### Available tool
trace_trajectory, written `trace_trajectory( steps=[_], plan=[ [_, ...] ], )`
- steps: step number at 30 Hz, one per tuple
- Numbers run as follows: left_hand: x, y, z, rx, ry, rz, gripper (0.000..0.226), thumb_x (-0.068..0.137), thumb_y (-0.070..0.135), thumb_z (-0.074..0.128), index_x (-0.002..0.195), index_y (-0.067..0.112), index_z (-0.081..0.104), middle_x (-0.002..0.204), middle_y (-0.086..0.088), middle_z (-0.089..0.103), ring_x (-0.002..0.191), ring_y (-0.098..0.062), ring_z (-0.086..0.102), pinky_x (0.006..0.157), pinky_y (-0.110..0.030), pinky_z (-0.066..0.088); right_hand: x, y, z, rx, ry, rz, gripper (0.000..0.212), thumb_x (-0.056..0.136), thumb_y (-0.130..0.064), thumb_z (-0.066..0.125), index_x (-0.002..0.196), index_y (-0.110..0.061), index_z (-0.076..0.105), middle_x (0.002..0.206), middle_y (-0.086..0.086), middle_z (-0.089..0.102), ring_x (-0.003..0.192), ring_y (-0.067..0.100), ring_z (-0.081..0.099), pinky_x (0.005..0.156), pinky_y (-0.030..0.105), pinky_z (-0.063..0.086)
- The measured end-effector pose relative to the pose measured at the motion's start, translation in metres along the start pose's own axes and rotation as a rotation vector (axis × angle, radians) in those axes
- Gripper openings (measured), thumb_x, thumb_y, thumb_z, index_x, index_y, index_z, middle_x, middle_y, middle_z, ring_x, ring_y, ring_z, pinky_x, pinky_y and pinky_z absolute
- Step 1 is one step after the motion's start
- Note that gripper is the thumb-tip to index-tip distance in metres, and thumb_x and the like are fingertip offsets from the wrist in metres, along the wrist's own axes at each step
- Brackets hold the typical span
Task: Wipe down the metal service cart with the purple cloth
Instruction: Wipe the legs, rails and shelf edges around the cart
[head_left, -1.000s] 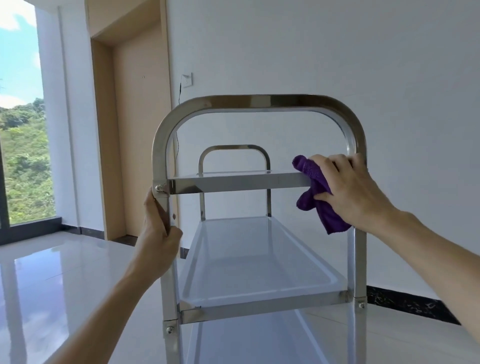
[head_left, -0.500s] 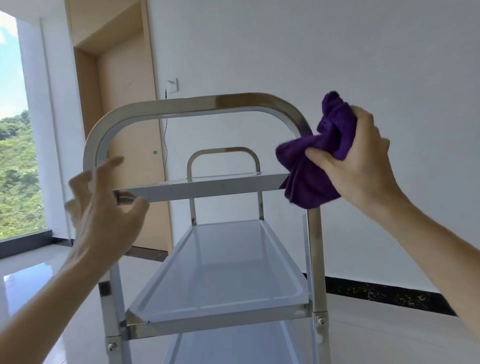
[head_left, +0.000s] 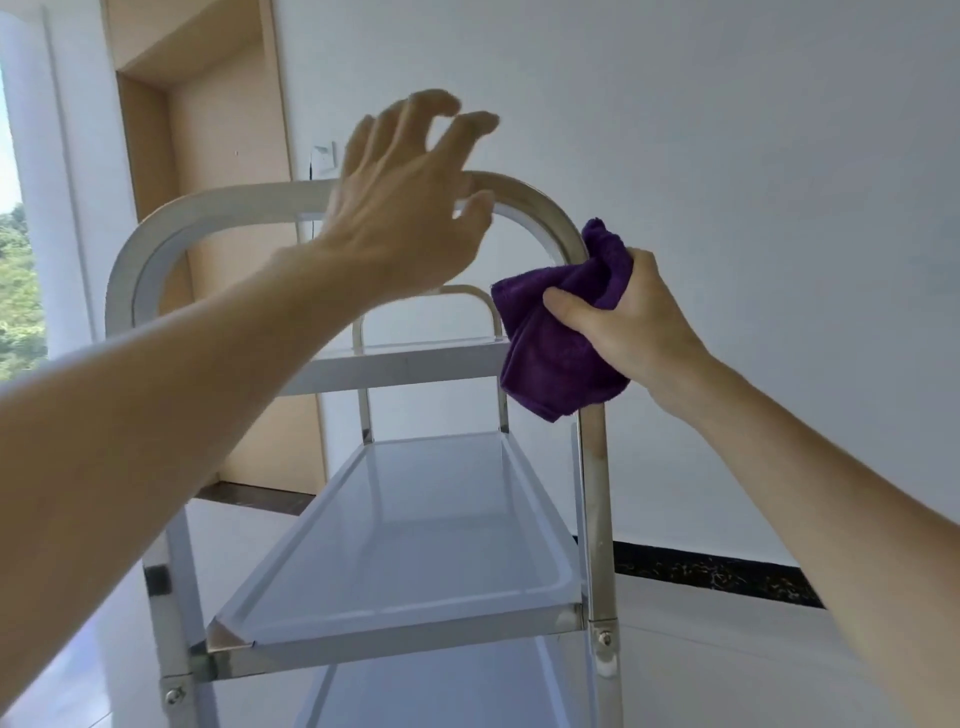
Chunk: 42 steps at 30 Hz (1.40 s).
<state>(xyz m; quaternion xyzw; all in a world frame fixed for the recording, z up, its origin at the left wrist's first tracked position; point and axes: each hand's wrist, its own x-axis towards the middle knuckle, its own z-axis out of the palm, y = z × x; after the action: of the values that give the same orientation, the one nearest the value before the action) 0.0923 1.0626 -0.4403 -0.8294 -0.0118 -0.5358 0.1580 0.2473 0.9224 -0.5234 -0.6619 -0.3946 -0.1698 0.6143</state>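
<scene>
Cart (head_left: 593, 467): one purple cloth (head_left: 558, 348) clenched in right hand (head_left: 631, 317) (left hand (head_left: 405, 218) spread, released)

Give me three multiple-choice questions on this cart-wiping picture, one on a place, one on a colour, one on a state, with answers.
1. Where is the cloth?
A. on the middle shelf
B. against the near frame's right upright
C. on the floor

2. What colour is it?
A. purple
B. yellow
C. white

3. How is the left hand?
A. gripping a shelf
B. holding the cloth
C. open, fingers spread at the frame's top bar

Answers:
1 B, the right hand grips it bunched beside the cart post.
2 A, clearly purple.
3 C, it holds nothing.
</scene>
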Motion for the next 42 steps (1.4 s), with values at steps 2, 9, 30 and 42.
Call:
trace_trajectory(
  steps=[2, 9, 30, 42],
  plan=[
    [0.015, 0.009, 0.014, 0.025, -0.115, -0.007, 0.057, 0.100, 0.045, 0.042, 0.153, 0.032, 0.026, 0.159, -0.003, 0.025, 0.148, -0.029, 0.017, 0.121, -0.054, 0.004, -0.014, 0.016, 0.004, 0.060, -0.008, 0.010, 0.075, 0.077, -0.046, 0.079, 0.137, -0.019, 0.043, 0.121, -0.004, 0.064, 0.111, 0.013, 0.063, 0.098, 0.039, 0.052],
    [0.017, 0.026, 0.050, 0.202, -0.123, -0.052, 0.049, 0.097, 0.057, 0.033, 0.142, 0.037, 0.036, 0.143, -0.002, 0.040, 0.136, -0.036, 0.030, 0.116, -0.061, 0.007, -0.090, 0.073, 0.039, 0.088, 0.166, -0.065, 0.074, 0.082, -0.031, 0.079, 0.133, -0.046, 0.027, 0.126, -0.014, 0.054, 0.112, -0.001, 0.056, 0.089, 0.014, 0.043],
    [0.006, 0.025, 0.057, 0.169, -0.022, -0.108, 0.052, 0.094, 0.050, 0.045, 0.141, 0.031, 0.040, 0.144, -0.005, 0.040, 0.141, -0.033, 0.026, 0.120, -0.056, 0.006, -0.132, 0.111, 0.055, 0.057, 0.018, -0.005, 0.074, 0.083, -0.025, 0.077, 0.129, -0.051, 0.025, 0.121, -0.013, 0.058, 0.112, 0.007, 0.060, 0.098, 0.035, 0.051],
    [-0.106, 0.092, 0.104, -0.497, -0.002, -0.434, 0.071, 0.091, 0.024, 0.060, 0.151, 0.009, 0.025, 0.139, -0.009, 0.043, 0.129, -0.026, 0.042, 0.109, -0.044, 0.035, -0.225, 0.181, 0.069, 0.007, -0.295, 0.223, 0.058, 0.073, -0.024, 0.080, 0.124, -0.032, 0.053, 0.121, -0.011, 0.060, 0.111, 0.013, 0.056, 0.098, 0.036, 0.047]
  ],
)
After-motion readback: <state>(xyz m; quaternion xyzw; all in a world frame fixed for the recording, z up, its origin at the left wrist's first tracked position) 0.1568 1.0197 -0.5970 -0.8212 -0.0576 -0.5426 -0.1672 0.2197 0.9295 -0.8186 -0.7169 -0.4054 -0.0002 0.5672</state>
